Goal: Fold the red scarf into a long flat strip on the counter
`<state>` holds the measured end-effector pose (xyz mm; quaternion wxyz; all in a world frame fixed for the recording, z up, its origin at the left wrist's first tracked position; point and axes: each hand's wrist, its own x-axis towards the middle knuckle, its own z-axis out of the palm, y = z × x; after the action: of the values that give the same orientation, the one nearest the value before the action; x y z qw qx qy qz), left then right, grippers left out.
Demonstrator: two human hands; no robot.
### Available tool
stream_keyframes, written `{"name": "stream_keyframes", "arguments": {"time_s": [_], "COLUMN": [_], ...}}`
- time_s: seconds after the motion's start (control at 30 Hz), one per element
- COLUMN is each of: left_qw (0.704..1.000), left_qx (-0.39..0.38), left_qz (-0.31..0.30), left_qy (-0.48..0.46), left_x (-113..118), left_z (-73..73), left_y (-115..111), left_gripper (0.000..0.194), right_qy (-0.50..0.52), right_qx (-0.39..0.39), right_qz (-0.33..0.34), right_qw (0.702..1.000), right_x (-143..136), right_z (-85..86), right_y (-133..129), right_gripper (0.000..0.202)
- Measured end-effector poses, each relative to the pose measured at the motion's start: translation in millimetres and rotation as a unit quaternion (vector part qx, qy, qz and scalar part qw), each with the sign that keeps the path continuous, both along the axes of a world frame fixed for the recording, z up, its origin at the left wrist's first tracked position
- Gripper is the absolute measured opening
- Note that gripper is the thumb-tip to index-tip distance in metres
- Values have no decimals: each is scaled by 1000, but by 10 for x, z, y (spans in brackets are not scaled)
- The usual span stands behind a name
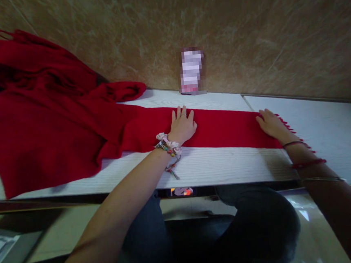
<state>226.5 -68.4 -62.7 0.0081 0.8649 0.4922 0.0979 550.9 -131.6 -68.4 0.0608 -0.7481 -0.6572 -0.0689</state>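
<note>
Resting palm-down in the head view, the left hand [183, 126] lies spread partway along the red fabric strip [224, 128]; the right hand [271, 126] lies extended near the strip's looped end. Neither grips anything. The strip lies across the white tabletop [332, 134], running into bunched red fabric [40, 102]. Light, even pressure from both palms should hold it smooth without stretching it.

I make out a thin ring [183, 115] on the left hand [183, 127] and, at its wrist, a frilly pale-pink band [176, 148] beside a beaded bracelet [163, 147] (multicoloured, cord ends [173, 171] dangling by it). Up from the right hand [271, 125] I count a dark band [293, 143], red bracelet [309, 163] and thin bangle [324, 179]; dark trousers [263, 218] show below the near edge of the desk [228, 174].
</note>
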Motion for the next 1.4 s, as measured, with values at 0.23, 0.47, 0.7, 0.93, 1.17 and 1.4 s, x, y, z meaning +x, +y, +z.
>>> {"name": "stream_keyframes", "arguments": {"time_s": [0.23, 0.47, 0.7, 0.93, 1.17, 1.4], "left_qw": [999, 998, 998, 1000, 999, 999], "left_qx": [-43, -64, -61, 6, -26, -28], "left_qz": [-3, 1, 5, -30, -43, -41], "left_qy": [17, 30, 24, 6, 18, 1], "left_x": [-2, -4, 3, -10, -23, -12], "left_z": [3, 33, 27, -1, -14, -15], "left_y": [23, 36, 32, 11, 1, -3], "left_gripper": [53, 54, 54, 49, 51, 52], "right_qy": [42, 77, 89, 91, 58, 2], "right_qx": [-18, -34, -12, 26, -29, -1], "right_qz": [161, 119, -48, 64, 194, 95], "right_qw": [986, 989, 995, 993, 979, 996], "right_x": [-1116, -655, 216, -726, -1245, 8], "right_z": [-64, -156, -32, 55, -83, -196], "right_y": [388, 332, -9, -31, -118, -445], "right_gripper": [54, 51, 51, 52, 51, 51]}}
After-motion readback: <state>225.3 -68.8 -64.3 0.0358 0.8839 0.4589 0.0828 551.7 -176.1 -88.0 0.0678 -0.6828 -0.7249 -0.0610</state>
